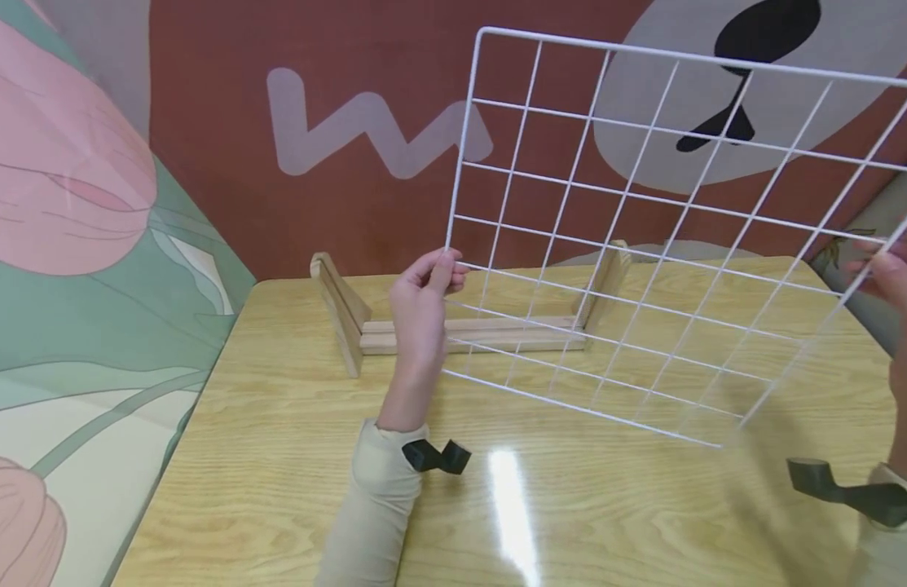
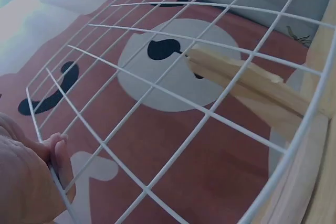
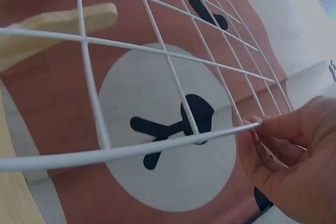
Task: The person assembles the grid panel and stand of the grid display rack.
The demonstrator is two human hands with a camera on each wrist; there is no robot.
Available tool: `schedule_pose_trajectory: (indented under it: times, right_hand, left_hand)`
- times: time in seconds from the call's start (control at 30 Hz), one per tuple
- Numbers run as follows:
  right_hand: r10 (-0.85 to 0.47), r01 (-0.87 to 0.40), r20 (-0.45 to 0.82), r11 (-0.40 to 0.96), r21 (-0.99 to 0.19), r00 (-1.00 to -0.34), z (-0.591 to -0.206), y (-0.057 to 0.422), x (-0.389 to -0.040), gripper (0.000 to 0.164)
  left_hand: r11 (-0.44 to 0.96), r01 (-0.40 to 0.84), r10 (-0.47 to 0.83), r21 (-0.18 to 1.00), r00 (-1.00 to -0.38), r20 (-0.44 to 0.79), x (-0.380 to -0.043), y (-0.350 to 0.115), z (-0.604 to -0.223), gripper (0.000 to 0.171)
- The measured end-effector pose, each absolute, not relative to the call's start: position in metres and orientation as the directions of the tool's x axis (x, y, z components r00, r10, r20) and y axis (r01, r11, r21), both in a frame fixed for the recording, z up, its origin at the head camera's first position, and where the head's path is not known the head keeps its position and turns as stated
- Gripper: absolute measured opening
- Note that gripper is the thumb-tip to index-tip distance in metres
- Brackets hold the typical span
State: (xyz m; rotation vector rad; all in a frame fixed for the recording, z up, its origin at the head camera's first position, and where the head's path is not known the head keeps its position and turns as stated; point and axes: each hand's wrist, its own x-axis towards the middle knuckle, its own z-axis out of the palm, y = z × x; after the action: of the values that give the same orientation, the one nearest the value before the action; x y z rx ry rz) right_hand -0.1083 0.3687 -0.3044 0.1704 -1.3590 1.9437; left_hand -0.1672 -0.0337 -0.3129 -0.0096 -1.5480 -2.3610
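A white wire grid panel is held up, tilted, above the table. My left hand pinches its left edge wire between thumb and fingers; the same hand shows at the lower left of the left wrist view. On the opposite edge, my right hand grips the wire, partly cut off by the frame; in the right wrist view the thumb and fingers of this hand close on the edge wire. Behind the panel stands a wooden frame with two slanted side pieces joined by a low crossbar, partly hidden by my left hand.
The wooden table carries the frame near its back edge. Behind it hangs a reddish-brown cloth with a printed animal face. At the left is a wall covering with pink flowers and green leaves.
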Motion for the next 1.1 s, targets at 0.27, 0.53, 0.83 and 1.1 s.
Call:
schedule_pose_trajectory:
  times: [0.27,0.53,0.83,1.1]
  right_hand:
    - [0.395,-0.6,0.504,-0.167,-0.783,-0.768,-0.292,0.326,-0.109,0.03]
    - [0.419,-0.593,0.474,-0.222,-0.774,-0.775,-0.283,0.306,-0.117,0.032]
    - [0.445,-0.612,0.45,-0.348,-0.71,-0.774,-0.273,0.287,-0.127,0.025]
    - [0.441,-0.629,0.474,-0.335,-0.701,-0.762,-0.264,0.271,-0.133,0.023]
  left_hand:
    - [-0.492,0.334,-0.373,0.804,-0.915,0.152,-0.174,-0.053,-0.305,0.015]
    - [-0.493,0.402,-0.453,0.772,-0.876,0.167,-0.178,-0.071,-0.301,0.023]
    - [-0.526,0.444,-0.437,0.725,-0.873,0.217,-0.179,-0.086,-0.301,0.024]
    - [-0.469,0.48,-0.443,0.741,-0.854,0.273,-0.177,-0.103,-0.297,0.018]
